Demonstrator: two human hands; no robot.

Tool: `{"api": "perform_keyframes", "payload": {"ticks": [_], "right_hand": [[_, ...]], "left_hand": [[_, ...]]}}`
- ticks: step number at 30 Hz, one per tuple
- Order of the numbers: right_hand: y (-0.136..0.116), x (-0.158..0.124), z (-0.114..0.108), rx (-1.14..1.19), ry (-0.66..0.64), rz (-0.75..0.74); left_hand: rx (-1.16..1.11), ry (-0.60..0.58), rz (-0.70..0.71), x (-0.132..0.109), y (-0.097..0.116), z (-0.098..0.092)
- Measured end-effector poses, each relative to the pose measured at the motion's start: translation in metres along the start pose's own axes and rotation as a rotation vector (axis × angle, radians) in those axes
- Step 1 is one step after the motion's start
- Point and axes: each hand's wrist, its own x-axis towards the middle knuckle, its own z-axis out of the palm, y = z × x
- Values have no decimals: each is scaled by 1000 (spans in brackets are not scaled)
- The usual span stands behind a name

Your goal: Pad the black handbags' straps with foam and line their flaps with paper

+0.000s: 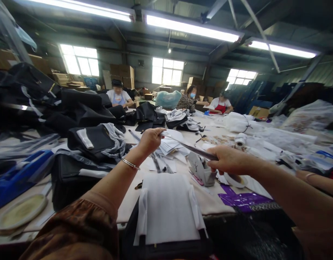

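Pinching the white end of a long, narrow, white-and-grey strip [193, 147] between the thumb and bent fingers of the left hand [151, 140]. Gripping the strip's darker end in the closed right hand [228, 159]. Holding the strip up in the air, nearly straight and slanting down from left to right, above a pale beige tabletop [213, 204]. Not being able to tell the strip's material. Wearing a thin silver bangle [130, 164] on the left wrist. Facing a black bag [180, 251] at the table's near edge, with a white, foam-like sheet [169, 209] covering it between two white-wrapped handles [195, 206]. Reaching with the right hand beside a small, upright, white cardboard piece [200, 169]. Having a loose pile of white sheets [172, 147] beyond the strip. Having a boxy black bag [65, 184], a bright blue plastic object [22, 177] and a round yellowish disc [22, 213] on the left, and a shiny purple plastic wrapper [243, 200] on the right. Sharing the space with co-workers across the table, one in a red apron [220, 108].
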Motion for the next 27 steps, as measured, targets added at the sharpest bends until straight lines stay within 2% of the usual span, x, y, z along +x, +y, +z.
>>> {"api": "perform_keyframes", "payload": {"ticks": [4, 6, 8, 9, 12, 13, 14, 15, 17, 18, 19, 21, 23, 27], "right_hand": [[18, -8, 12, 280, -125, 16], [16, -10, 17, 271, -77, 30], [9, -10, 19, 102, 77, 60], [4, -8, 20, -31, 163, 62], [-11, 1, 28, -423, 370, 54], [-15, 5, 33, -506, 407, 48], [-20, 8, 40, -557, 431, 47], [-24, 12, 49, -578, 443, 49], [-34, 17, 67, -555, 451, 27], [-38, 17, 76, -517, 454, 2], [-41, 17, 84, -461, 462, -39], [-42, 14, 93, -271, 461, -172], [-36, 10, 96, 41, 393, -267], [-14, 9, 103, 704, -38, -217]], "left_hand": [[70, -9, -116, 5, -19, -3], [159, -25, -157, 5, -22, -1], [235, -28, -172, -1, -15, 1], [260, 9, -157, -8, -7, 2], [243, 232, -18, -40, 32, 6], [162, 250, 22, -52, 47, 9], [45, 188, 17, -63, 61, 13], [-95, 55, -17, -72, 73, 18], [-405, -203, -179, -82, 88, 31], [-544, -276, -284, -83, 90, 36], [-656, -295, -389, -83, 88, 40], [-800, -221, -546, -79, 77, 42], [-873, -130, -618, -75, 62, 35], [-988, -70, -675, -71, 40, 15]]}}
